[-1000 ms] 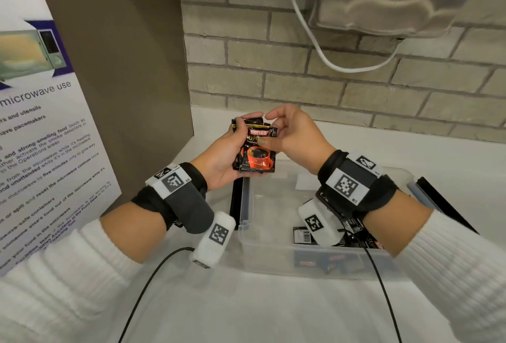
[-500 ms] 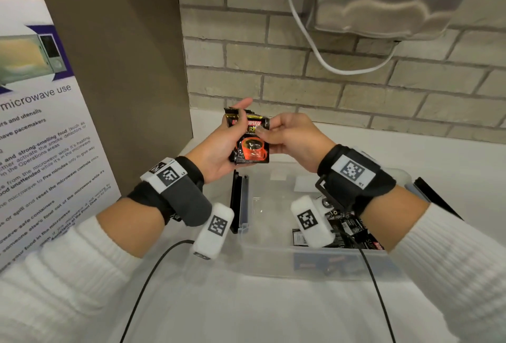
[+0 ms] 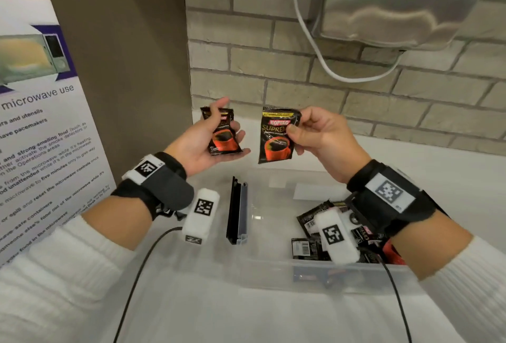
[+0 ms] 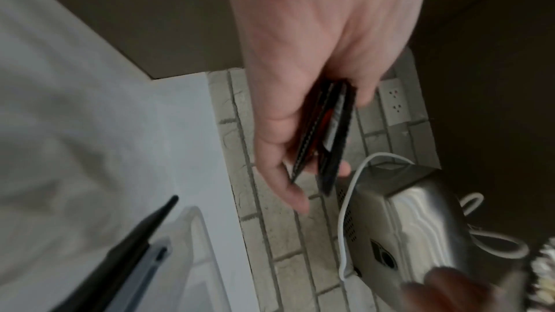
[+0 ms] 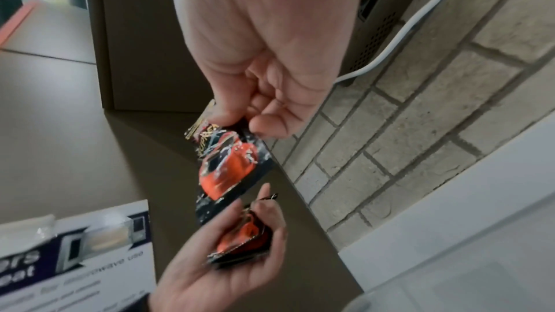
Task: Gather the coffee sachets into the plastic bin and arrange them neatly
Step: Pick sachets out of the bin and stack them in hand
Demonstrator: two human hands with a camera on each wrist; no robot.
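A clear plastic bin [image 3: 246, 274] sits on a white counter [image 3: 451, 178] against a brick wall [image 3: 301, 82], with a loose heap of dark sachets [image 3: 309, 233] in its right half, partly hidden under the right wrist strap. A black strip [image 3: 235, 211] stands on edge along the bin's left wall. At 10 o'clock from the bin leans a microwave-use poster [image 3: 41, 123]; at 1 o'clock a steel wall unit [image 3: 397, 0] hangs with a white cable [image 3: 315, 49] looping below it. Both hands hover above the bin's far rim. The left hand [image 3: 202, 142] lies palm up, fingers loosely curled under a small stack of sachets [image 3: 223, 134] and thumb pressed across its top; the left wrist view shows at least two packets edge-on there. The right hand [image 3: 320, 137] pinches a single sachet [image 3: 276, 137] by its upper right corner between thumb and forefinger, the packet hanging toward 6 o'clock, just beside the left stack but apart from it.
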